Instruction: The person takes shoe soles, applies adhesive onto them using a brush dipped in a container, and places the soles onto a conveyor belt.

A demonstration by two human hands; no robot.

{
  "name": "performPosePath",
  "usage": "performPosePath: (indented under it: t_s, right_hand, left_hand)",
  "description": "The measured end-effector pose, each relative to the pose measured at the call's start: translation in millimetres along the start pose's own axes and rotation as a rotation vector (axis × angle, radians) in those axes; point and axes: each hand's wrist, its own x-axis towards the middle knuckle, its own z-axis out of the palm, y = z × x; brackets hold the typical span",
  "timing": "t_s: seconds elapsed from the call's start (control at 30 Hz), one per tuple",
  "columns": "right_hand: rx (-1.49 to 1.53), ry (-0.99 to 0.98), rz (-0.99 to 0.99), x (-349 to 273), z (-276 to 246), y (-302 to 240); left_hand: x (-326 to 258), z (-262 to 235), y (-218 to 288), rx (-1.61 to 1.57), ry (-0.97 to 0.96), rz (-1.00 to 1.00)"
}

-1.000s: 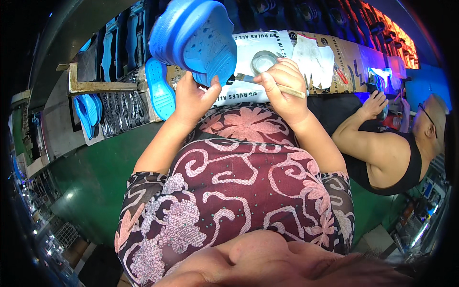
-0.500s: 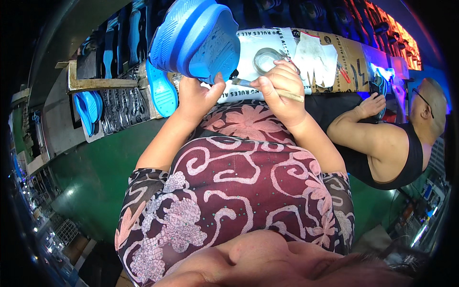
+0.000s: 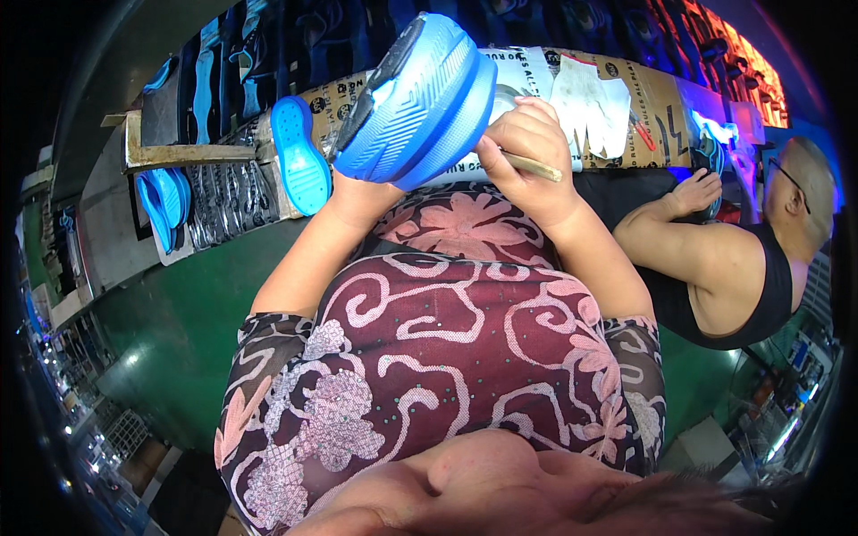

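My left hand (image 3: 365,198) holds a thick blue shoe sole (image 3: 418,107) up in front of me, its fingers hidden behind it. Ridged grooves run along the sole's side, and black patches show on its upper left edge. The sole looks layered, perhaps more than one together; I cannot tell. In my right hand (image 3: 529,147) is a brush, its wooden handle (image 3: 536,168) sticking out to the right below the fingers. The brush's tip is hidden by the sole. Behind the right hand, a round clear dish (image 3: 506,96) is partly covered.
Another blue sole (image 3: 301,159) lies left on the cardboard-covered bench (image 3: 666,147). White paper pieces (image 3: 590,103) and a red-handled tool (image 3: 643,136) lie to the right. A wooden bar (image 3: 192,154) and blue soles (image 3: 163,207) are further left. A co-worker (image 3: 715,241) sits at right.
The blue sole has been turned, so its ridged side and black patches now face me, and it has shifted right. The brush's tip has gone behind it.
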Motion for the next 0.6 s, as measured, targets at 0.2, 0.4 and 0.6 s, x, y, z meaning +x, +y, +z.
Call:
performPosePath:
  t_s: [0.2,0.4,0.6]
  right_hand:
    - [-0.057,-0.011,0.005,0.4,-6.4,0.6]
    - [-0.01,0.044,0.108,-10.6,-18.0,8.0]
    - [0.261,0.227,0.455,-36.0,-22.2,13.1]
  left_hand:
    - [0.7,-3.0,0.6,0.058,-0.027,0.026]
    - [-14.7,2.3,-18.6,-0.109,0.08,-0.205]
    - [-15.4,-9.1,-7.5,-0.582,0.051,-0.744]
